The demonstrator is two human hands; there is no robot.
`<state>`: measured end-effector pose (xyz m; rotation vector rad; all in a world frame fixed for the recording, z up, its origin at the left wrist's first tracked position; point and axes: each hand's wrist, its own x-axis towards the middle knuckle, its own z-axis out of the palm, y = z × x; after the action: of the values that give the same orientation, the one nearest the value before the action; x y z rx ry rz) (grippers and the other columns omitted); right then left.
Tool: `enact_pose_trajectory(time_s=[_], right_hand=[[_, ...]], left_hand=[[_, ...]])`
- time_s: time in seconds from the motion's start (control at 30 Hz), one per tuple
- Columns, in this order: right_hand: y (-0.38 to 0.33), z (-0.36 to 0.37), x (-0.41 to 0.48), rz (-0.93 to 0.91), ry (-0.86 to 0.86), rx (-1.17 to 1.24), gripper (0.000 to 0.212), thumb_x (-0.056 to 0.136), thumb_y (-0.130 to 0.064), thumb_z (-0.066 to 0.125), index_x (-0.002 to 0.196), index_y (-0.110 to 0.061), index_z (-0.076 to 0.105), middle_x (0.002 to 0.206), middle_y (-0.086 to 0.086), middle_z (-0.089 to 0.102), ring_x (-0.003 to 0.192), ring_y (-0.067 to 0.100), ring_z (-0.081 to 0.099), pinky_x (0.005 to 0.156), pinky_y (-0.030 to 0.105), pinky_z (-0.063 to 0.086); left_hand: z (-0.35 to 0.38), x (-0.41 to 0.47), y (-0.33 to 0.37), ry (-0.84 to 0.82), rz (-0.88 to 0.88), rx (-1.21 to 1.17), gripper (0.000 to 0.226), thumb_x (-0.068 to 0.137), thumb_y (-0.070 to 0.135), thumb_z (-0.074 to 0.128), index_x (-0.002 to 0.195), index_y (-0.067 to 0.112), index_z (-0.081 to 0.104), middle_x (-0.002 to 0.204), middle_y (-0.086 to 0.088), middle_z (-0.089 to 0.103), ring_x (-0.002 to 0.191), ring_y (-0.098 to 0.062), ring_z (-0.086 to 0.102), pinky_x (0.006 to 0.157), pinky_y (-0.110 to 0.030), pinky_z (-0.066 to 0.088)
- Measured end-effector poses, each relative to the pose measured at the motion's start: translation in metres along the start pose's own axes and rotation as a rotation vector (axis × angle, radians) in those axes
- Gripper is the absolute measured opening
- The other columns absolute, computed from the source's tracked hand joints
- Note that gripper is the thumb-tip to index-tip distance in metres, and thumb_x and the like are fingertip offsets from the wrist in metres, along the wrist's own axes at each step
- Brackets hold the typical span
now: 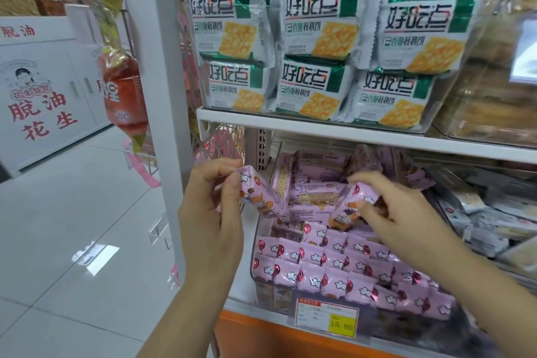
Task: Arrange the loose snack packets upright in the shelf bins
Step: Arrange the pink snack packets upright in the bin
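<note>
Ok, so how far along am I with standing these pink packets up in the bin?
Done: the front rows of pink packets stand upright in the clear bin. In hand: your left hand holds one packet, your right hand a second packet. Left: the loose packets behind them lie jumbled and need standing up.

The left forearm (186, 314) rises bare from the bottom edge, leaning slightly right. The left hand (212, 212) shows its back, thumb and curled fingers pinching one end of a pink packet (258, 196). The right forearm (470, 279) slants in from the lower right. The right hand (406, 212) lies palm down, its fingers curled round a second pink packet (356, 200). The two hands are about level and apart.
</note>
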<state>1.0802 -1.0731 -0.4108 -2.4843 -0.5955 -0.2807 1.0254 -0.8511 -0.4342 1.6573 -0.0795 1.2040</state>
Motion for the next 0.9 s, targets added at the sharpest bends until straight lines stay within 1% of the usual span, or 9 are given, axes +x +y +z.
enact_pose_trajectory(time_s=[0.1,0.2,0.27,0.33,0.4,0.5,0.63,0.77,0.9], right_hand=[[0.009,-0.005,-0.006,0.064,-0.025,-0.176,0.024,0.092,-0.024,0.051,0.112,-0.035,0.044,0.079,-0.007,0.050,0.054,0.011,0.049,0.053,0.028,0.039],[0.015,-0.008,-0.007,0.063,-0.075,-0.271,0.023,0.089,-0.022,0.054,0.112,-0.027,0.049,0.104,-0.012,0.047,0.101,0.013,0.050,0.078,0.028,0.040],[0.012,-0.009,-0.005,0.017,-0.089,-0.330,0.028,0.090,-0.027,0.055,0.118,-0.026,0.053,0.113,-0.012,0.050,0.114,0.013,0.044,0.089,0.028,0.038],[0.001,-0.010,-0.001,-0.065,-0.092,-0.324,0.029,0.090,-0.034,0.056,0.119,-0.031,0.054,0.117,-0.016,0.050,0.116,0.008,0.042,0.096,0.024,0.034],[-0.013,-0.006,0.007,-0.148,-0.160,-0.179,0.027,0.090,-0.036,0.058,0.117,-0.034,0.056,0.114,-0.022,0.050,0.111,-0.001,0.045,0.090,0.011,0.033],[-0.035,0.008,0.024,-0.182,-0.431,0.027,0.039,0.087,-0.040,0.062,0.124,-0.034,0.054,0.117,-0.023,0.053,0.107,-0.010,0.049,0.089,0.002,0.036],[-0.050,0.030,0.044,-0.153,-0.740,0.022,0.069,0.076,-0.051,0.070,0.136,-0.027,0.046,0.133,-0.013,0.053,0.116,-0.001,0.051,0.103,0.021,0.040],[-0.060,0.043,0.059,-0.177,-0.952,-0.145,0.082,0.073,-0.055,0.071,0.141,-0.023,0.039,0.144,-0.009,0.044,0.125,0.007,0.046,0.108,0.030,0.038],[-0.064,0.058,0.072,-0.206,-1.118,-0.418,0.097,0.071,-0.063,0.069,0.148,-0.025,0.024,0.151,-0.005,0.033,0.133,0.016,0.039,0.112,0.036,0.032]], left_hand=[[0.003,-0.002,0.001,-0.012,0.006,0.008,0.031,0.094,0.021,0.051,0.095,0.053,0.052,0.097,0.025,0.061,0.095,0.000,0.060,0.080,-0.008,0.043],[0.004,-0.004,0.001,-0.013,-0.001,-0.007,0.025,0.093,0.026,0.048,0.094,0.051,0.052,0.097,0.023,0.061,0.095,-0.001,0.060,0.080,-0.009,0.043],[0.005,-0.004,0.003,0.004,-0.003,-0.026,0.021,0.093,0.026,0.048,0.093,0.046,0.052,0.096,0.023,0.060,0.093,-0.001,0.060,0.079,-0.009,0.043],[0.004,-0.004,0.007,0.041,0.005,-0.050,0.017,0.093,0.023,0.048,0.095,0.039,0.052,0.095,0.024,0.059,0.091,0.000,0.059,0.079,-0.010,0.043],[0.001,-0.002,0.012,0.087,0.037,-0.041,0.017,0.094,0.020,0.046,0.096,0.037,0.050,0.094,0.026,0.057,0.088,0.002,0.057,0.077,-0.011,0.042],[-0.008,0.003,0.019,0.151,0.077,-0.011,0.019,0.094,0.018,0.045,0.094,0.037,0.048,0.091,0.025,0.054,0.083,0.000,0.053,0.075,-0.014,0.041],[-0.024,0.007,0.015,0.150,0.137,0.055,0.019,0.093,0.014,0.046,0.098,0.032,0.047,0.092,0.019,0.052,0.084,-0.002,0.051,0.077,-0.014,0.040],[-0.034,0.003,-0.001,0.017,0.096,0.138,0.009,0.093,0.018,0.047,0.095,0.027,0.049,0.088,0.002,0.054,0.080,-0.008,0.054,0.074,-0.014,0.042],[-0.034,-0.003,-0.018,-0.129,-0.004,0.267,0.011,0.094,0.020,0.049,0.091,0.030,0.049,0.086,0.014,0.050,0.082,-0.001,0.052,0.071,-0.007,0.037]])
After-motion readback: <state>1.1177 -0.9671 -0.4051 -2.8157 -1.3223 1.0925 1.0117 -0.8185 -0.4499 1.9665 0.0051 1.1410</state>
